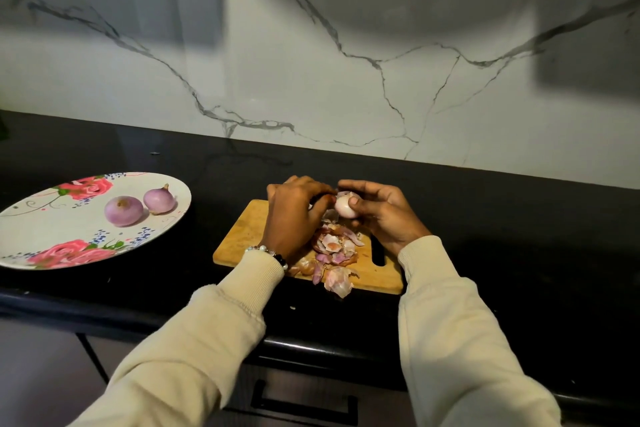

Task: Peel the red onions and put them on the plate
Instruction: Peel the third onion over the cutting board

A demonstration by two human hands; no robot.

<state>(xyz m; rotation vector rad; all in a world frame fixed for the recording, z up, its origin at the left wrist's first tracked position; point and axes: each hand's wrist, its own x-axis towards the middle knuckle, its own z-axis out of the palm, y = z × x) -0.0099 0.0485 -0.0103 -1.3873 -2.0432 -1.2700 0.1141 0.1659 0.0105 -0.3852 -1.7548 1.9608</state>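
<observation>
The onion [346, 207] you are peeling sits up above the cutting board [249, 232], small, light and probably slippery. Your right hand [379, 215] wraps round it. Your left hand [294, 211] pinches at its top, likely thin skin that tears. Hold the round middle. Two onions [124, 211] lie on the plate [41, 229].

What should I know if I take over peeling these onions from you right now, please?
Right hand grips the onion over the cutting board; left hand pinches skin at its top.
Two peeled onions lie on the plate, at the left.
Peels are piled on the board.
Left: finish this onion and plate it.
</observation>
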